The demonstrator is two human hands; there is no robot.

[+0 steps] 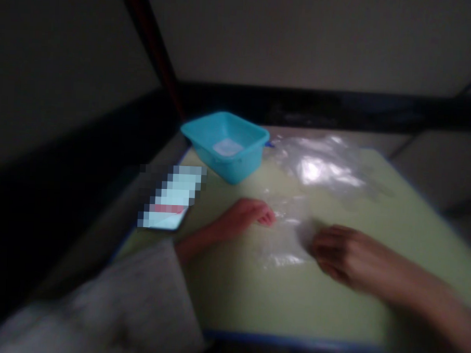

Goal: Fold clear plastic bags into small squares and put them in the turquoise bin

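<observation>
A clear plastic bag [285, 236] lies flat on the yellow-green tabletop [292, 309] between my two hands. At its left edge, my left hand [253, 211] has its fingers curled together on the plastic. My right hand [341, 256] is just past the bag's right edge, palm down, with its fingers bent inward and somewhat blurred. Whatever its fingertips hold, if anything, is hidden. Farther back on the right is a shiny heap of clear plastic bags [322, 162].
A turquoise plastic basin [241, 166] stands at the back left, with a white piece [228, 146] on its bottom. By the table's left edge lies a phone-like slab [165, 218] with a lit, pixelated face. Pale walls [303, 44] rise behind the table.
</observation>
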